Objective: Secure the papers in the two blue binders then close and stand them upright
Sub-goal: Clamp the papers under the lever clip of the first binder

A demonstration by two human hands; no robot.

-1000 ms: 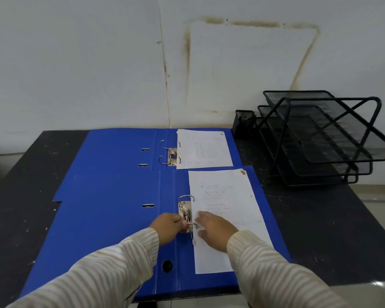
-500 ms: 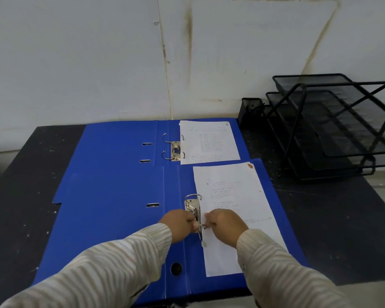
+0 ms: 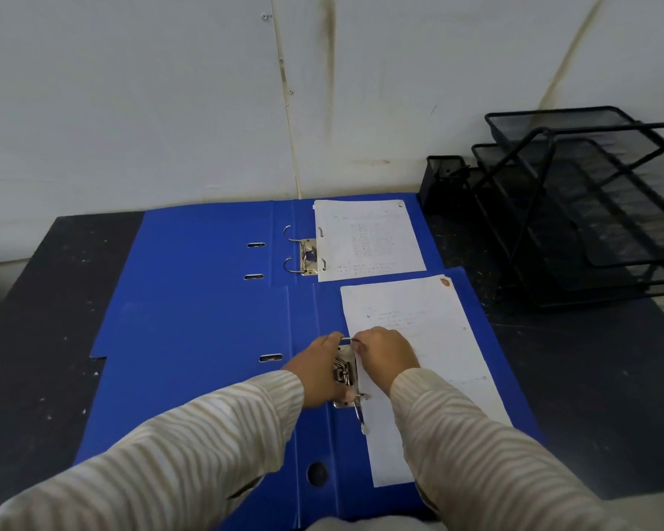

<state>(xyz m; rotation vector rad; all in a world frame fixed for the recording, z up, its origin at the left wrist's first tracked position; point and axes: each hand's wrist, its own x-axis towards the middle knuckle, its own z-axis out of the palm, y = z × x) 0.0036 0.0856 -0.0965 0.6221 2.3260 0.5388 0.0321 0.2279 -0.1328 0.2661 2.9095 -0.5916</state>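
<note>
Two blue binders lie open on a dark table. The near binder [image 3: 192, 362] holds a white sheet [image 3: 430, 331] on its right half. Its metal ring clip [image 3: 345, 371] sits between my hands. My left hand [image 3: 317, 367] covers the clip's left side, fingers pinching the upper ring. My right hand [image 3: 386, 352] rests on the sheet and pinches the same upper ring from the right. The far binder [image 3: 208, 231] partly lies under the near one; its rings [image 3: 303, 256] stand apart, with a sheet [image 3: 368, 239] beside them.
A black mesh letter tray stack [image 3: 591, 208] and a small black mesh cup [image 3: 443, 182] stand at the back right against the white wall. Bare dark tabletop [image 3: 591, 396] shows right and left of the binders.
Both hands moved from the clip's lower ring up to its upper ring. The camera tilted down and closer to the near binder.
</note>
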